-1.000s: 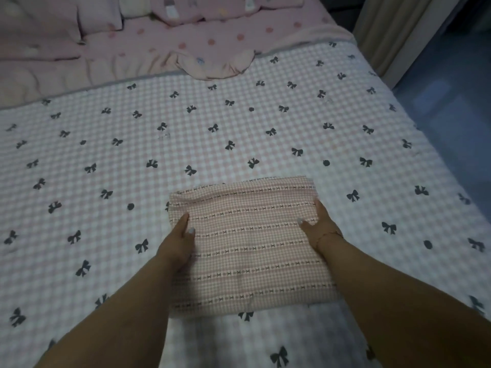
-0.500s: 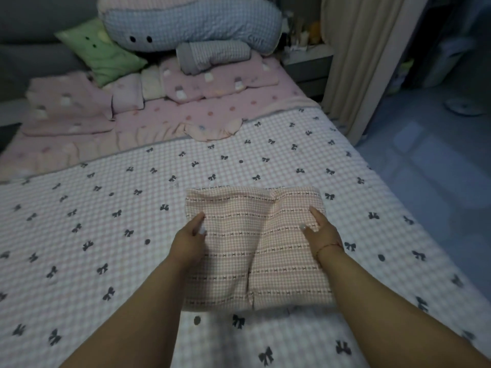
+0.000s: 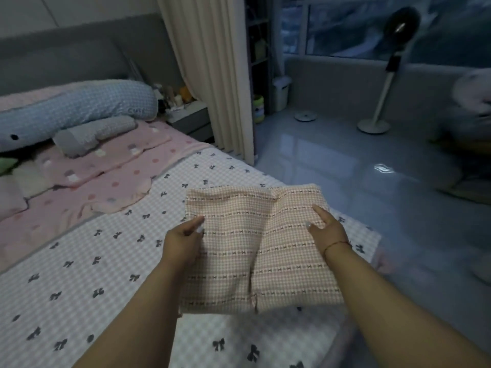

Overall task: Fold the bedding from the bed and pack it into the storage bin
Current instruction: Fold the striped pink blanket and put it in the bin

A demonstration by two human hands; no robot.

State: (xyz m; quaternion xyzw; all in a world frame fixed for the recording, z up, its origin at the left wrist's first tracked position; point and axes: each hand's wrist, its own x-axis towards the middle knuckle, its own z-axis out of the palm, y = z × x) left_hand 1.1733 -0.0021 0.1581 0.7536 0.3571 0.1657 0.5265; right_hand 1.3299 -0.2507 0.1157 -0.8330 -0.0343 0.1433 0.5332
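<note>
Your bed wears a checked sheet dotted with dark bows. Toward the headboard lie a pink spotted blanket, a long blue checked pillow (two black dots on it) and a grey roll.

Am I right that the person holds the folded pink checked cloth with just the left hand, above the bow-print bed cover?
Not quite. The head view shows both hands holding it: the left hand grips one side of the folded pink checked cloth and the right hand the other. It is above the bow-print bed cover, as you said.
</note>
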